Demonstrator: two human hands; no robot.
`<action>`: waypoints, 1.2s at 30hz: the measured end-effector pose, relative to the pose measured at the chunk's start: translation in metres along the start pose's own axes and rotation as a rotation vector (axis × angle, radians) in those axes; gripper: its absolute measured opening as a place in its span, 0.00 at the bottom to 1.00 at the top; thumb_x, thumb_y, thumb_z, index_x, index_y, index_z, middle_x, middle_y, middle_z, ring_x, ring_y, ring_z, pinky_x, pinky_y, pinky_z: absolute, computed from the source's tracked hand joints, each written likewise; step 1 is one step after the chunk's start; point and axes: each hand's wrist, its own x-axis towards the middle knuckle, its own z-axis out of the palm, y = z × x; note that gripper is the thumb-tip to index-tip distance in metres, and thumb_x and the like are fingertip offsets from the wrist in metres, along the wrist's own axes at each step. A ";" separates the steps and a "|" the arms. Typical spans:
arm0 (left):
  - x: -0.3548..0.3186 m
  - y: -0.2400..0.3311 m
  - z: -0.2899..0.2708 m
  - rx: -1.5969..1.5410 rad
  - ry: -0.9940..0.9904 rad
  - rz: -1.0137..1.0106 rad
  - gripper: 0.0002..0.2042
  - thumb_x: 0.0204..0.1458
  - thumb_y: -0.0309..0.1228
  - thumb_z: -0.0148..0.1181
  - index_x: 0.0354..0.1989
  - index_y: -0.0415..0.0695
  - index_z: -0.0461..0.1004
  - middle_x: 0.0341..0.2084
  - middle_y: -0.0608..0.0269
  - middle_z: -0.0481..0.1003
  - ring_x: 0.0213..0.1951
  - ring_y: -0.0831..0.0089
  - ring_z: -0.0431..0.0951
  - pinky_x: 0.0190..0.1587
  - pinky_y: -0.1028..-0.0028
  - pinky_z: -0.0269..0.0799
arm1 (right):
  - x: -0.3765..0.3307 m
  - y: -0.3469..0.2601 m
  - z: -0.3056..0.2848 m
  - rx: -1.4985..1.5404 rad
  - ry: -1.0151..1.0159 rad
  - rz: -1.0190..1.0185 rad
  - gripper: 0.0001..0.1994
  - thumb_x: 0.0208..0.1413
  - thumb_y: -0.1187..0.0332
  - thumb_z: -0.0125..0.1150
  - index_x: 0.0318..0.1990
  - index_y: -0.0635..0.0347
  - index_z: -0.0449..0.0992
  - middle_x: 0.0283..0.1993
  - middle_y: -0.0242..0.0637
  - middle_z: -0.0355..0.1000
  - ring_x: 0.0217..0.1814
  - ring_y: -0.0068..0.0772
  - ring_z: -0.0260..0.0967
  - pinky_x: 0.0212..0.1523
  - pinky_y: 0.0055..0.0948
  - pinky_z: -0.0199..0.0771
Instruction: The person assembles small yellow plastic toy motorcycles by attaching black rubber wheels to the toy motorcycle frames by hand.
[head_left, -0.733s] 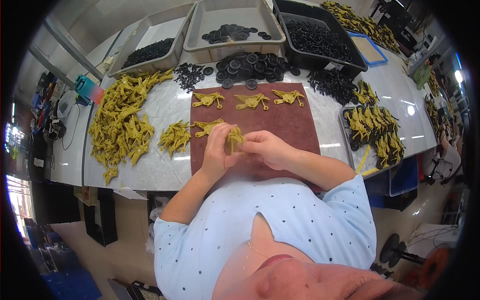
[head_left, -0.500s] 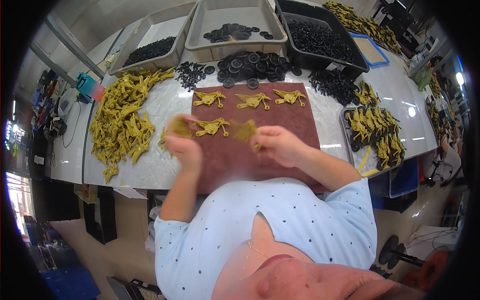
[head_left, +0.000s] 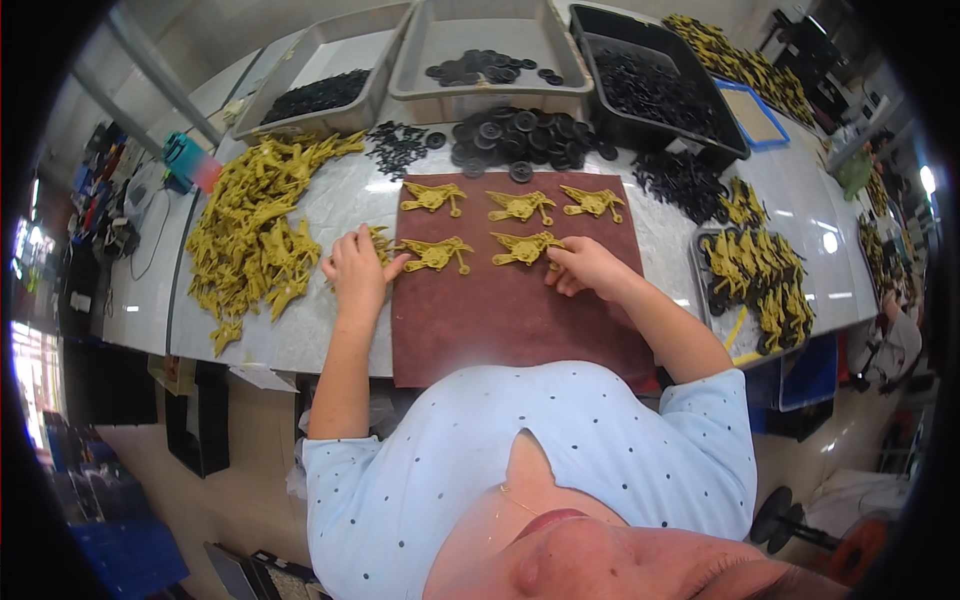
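Note:
Several yellow plastic toy-motorbike frames lie in two rows on the brown mat (head_left: 470,330). At the right of the nearer row, my right hand (head_left: 590,268) pinches the front end of one frame (head_left: 520,249), which lies on the mat. Left of it in that row is another frame (head_left: 437,254). My left hand (head_left: 355,270) is down at the mat's left edge, its thumb spread away from the fingers. It touches a few loose yellow frames (head_left: 380,243), partly hidden beneath it. Beyond it to the left spreads a large heap of yellow frames (head_left: 255,235).
Black wheels (head_left: 520,138) and small black parts (head_left: 398,145) are piled behind the mat. Farther back stand two grey bins (head_left: 490,100) and a black bin (head_left: 665,135). At right, a tray (head_left: 735,335) carries yellow frames with black parts. A turquoise-pink bottle (head_left: 190,160) stands at left.
My right hand has brought a frame down onto the mat, beside the one in the nearer row. My left hand has lowered onto the loose frames at the mat's left edge.

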 end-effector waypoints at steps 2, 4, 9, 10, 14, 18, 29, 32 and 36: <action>0.001 0.002 -0.009 0.014 0.023 -0.001 0.33 0.44 0.51 0.63 0.53 0.39 0.66 0.46 0.54 0.68 0.51 0.60 0.65 0.52 0.53 0.51 | 0.005 0.009 -0.001 -0.150 0.028 -0.089 0.18 0.56 0.58 0.56 0.41 0.67 0.71 0.30 0.44 0.74 0.29 0.37 0.74 0.31 0.33 0.74; 0.006 0.003 -0.017 -0.098 0.042 -0.027 0.32 0.44 0.50 0.64 0.53 0.41 0.67 0.45 0.55 0.69 0.51 0.61 0.65 0.53 0.53 0.52 | 0.007 0.021 0.001 -0.726 0.316 -0.423 0.19 0.56 0.59 0.56 0.44 0.68 0.68 0.28 0.51 0.73 0.31 0.50 0.74 0.30 0.42 0.73; 0.012 -0.037 -0.027 -0.143 0.028 -0.380 0.23 0.45 0.43 0.65 0.46 0.42 0.70 0.45 0.54 0.70 0.51 0.59 0.67 0.52 0.52 0.57 | -0.018 0.009 0.020 -0.947 0.430 -0.453 0.24 0.55 0.58 0.57 0.51 0.68 0.61 0.28 0.53 0.73 0.33 0.56 0.72 0.31 0.46 0.72; 0.013 -0.045 -0.033 0.014 -0.022 -0.500 0.23 0.44 0.42 0.66 0.45 0.42 0.70 0.46 0.54 0.70 0.52 0.58 0.67 0.51 0.52 0.58 | -0.021 0.007 0.021 -0.962 0.460 -0.456 0.26 0.55 0.58 0.57 0.53 0.69 0.59 0.28 0.52 0.73 0.33 0.55 0.73 0.31 0.46 0.72; -0.001 -0.072 -0.049 0.196 -0.214 -0.748 0.25 0.40 0.41 0.69 0.44 0.42 0.69 0.46 0.54 0.70 0.51 0.57 0.68 0.50 0.50 0.59 | -0.030 -0.005 0.022 -0.917 0.459 -0.514 0.25 0.55 0.59 0.57 0.52 0.67 0.61 0.29 0.52 0.73 0.33 0.55 0.73 0.31 0.46 0.73; -0.017 -0.083 -0.042 0.184 -0.229 -0.712 0.29 0.38 0.41 0.71 0.47 0.43 0.68 0.47 0.55 0.70 0.51 0.57 0.68 0.49 0.49 0.59 | -0.030 -0.004 0.025 -0.912 0.459 -0.548 0.21 0.54 0.60 0.57 0.50 0.64 0.65 0.29 0.51 0.74 0.33 0.54 0.73 0.32 0.46 0.72; 0.057 -0.062 -0.016 0.211 -0.293 -0.258 0.16 0.47 0.29 0.59 0.46 0.44 0.74 0.44 0.57 0.72 0.48 0.59 0.69 0.47 0.59 0.63 | -0.038 -0.013 0.036 -0.886 0.381 -0.583 0.12 0.54 0.63 0.56 0.40 0.62 0.72 0.30 0.49 0.74 0.36 0.52 0.72 0.35 0.46 0.71; 0.072 -0.060 -0.005 0.189 -0.318 -0.248 0.18 0.47 0.30 0.61 0.49 0.47 0.73 0.45 0.61 0.72 0.53 0.60 0.66 0.51 0.58 0.60 | -0.042 -0.009 0.037 -0.868 0.371 -0.569 0.11 0.54 0.63 0.56 0.37 0.62 0.73 0.30 0.48 0.74 0.36 0.51 0.72 0.36 0.45 0.71; 0.073 -0.068 0.021 0.096 -0.164 0.101 0.16 0.50 0.27 0.52 0.48 0.51 0.74 0.45 0.61 0.72 0.51 0.61 0.67 0.53 0.60 0.58 | -0.042 -0.007 0.036 -0.856 0.345 -0.561 0.11 0.54 0.63 0.57 0.35 0.62 0.75 0.31 0.48 0.74 0.35 0.50 0.72 0.36 0.44 0.71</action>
